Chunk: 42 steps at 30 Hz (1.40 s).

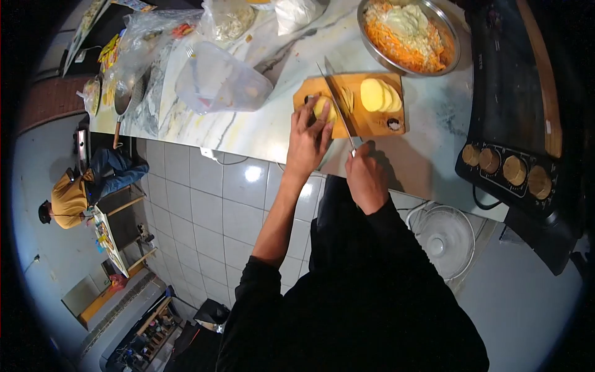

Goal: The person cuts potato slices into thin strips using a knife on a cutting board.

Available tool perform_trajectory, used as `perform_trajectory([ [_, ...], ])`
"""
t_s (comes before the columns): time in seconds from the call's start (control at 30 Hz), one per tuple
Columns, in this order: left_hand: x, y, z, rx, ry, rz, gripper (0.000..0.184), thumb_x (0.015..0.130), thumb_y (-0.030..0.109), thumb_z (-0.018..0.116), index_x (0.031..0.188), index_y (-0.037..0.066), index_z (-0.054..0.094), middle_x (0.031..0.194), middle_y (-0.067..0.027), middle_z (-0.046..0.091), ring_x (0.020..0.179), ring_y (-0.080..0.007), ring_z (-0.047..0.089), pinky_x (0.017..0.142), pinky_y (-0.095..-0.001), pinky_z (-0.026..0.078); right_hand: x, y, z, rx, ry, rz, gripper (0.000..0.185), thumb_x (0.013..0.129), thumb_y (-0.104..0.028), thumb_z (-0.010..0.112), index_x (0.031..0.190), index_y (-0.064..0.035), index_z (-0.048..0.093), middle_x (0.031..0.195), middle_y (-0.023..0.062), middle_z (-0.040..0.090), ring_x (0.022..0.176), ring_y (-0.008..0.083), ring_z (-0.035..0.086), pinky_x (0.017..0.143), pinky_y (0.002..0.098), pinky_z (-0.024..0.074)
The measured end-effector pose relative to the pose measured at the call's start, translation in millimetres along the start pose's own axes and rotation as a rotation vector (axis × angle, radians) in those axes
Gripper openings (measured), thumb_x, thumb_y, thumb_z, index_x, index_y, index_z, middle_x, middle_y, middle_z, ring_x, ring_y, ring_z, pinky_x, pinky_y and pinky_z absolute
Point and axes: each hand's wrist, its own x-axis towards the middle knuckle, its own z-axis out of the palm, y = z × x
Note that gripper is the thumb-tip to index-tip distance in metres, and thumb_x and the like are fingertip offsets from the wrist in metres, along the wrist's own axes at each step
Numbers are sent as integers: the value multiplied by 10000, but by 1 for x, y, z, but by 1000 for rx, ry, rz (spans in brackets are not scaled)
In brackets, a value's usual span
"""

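On a wooden cutting board (353, 127) my left hand (307, 136) presses yellow slices (325, 110) down, its fingers spread over them. The handle of a long knife (338, 99) is wrapped in my right hand (367, 178), just off the board's near edge. The blade points away from me, right beside the slices under my left fingers. Thin yellow strips (349, 99) lie to the right of the blade. A stack of round yellow slices (377, 95) rests on the board's right part, with a small whitish bit (393, 124) near the corner.
A metal bowl (457, 59) of shredded orange and pale food stands behind the board. A clear plastic container (217, 80) is to the left, plastic bags (226, 18) behind. An oven (508, 111) stands right, a fan (441, 242) below. A seated person (69, 197) is far left.
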Motion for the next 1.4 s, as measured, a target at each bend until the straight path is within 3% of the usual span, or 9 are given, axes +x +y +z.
perform_trajectory([
  [0.27, 1, -5, -6, -70, -76, 6, 429, 845, 35, 664, 1271, 1, 628, 1421, -185, 479, 1186, -407, 489, 1022, -446, 422, 8, -23, -31, 58, -199, 63, 250, 985, -217, 521, 973, 30, 483, 785, 271, 671, 740, 421, 688, 644, 480, 570],
  [0.4, 3, -6, -5, -59, -80, 2, 458, 823, 25, 683, 1276, 9, 621, 1411, -187, 482, 1187, -417, 488, 1020, -458, 425, 6, -33, -27, 75, -180, 93, 241, 981, -209, 531, 962, 27, 489, 774, 258, 678, 743, 417, 694, 658, 477, 574],
  [0.47, 1, -6, -4, -70, -78, 14, 468, 817, 23, 690, 1279, 15, 620, 1410, -185, 482, 1185, -421, 488, 1019, -463, 426, 4, -36, -21, 112, -135, 93, 258, 988, -201, 512, 969, 48, 447, 730, 280, 643, 713, 459, 660, 613, 522, 541],
  [1.0, 0, -10, 0, 3, -64, 49, 464, 859, 54, 662, 1320, 57, 611, 1421, -190, 482, 1189, -422, 487, 1030, -473, 421, 1, -37, -13, 100, -125, 119, 237, 969, -177, 526, 944, 47, 456, 733, 277, 659, 711, 435, 679, 617, 491, 558],
  [1.4, 5, -8, -1, 14, -48, 42, 444, 853, 49, 668, 1295, 42, 626, 1390, -190, 522, 1174, -416, 516, 1007, -455, 443, 11, -22, 16, 154, -89, 94, 221, 963, -154, 544, 974, 46, 450, 761, 271, 654, 748, 450, 662, 624, 535, 531],
])
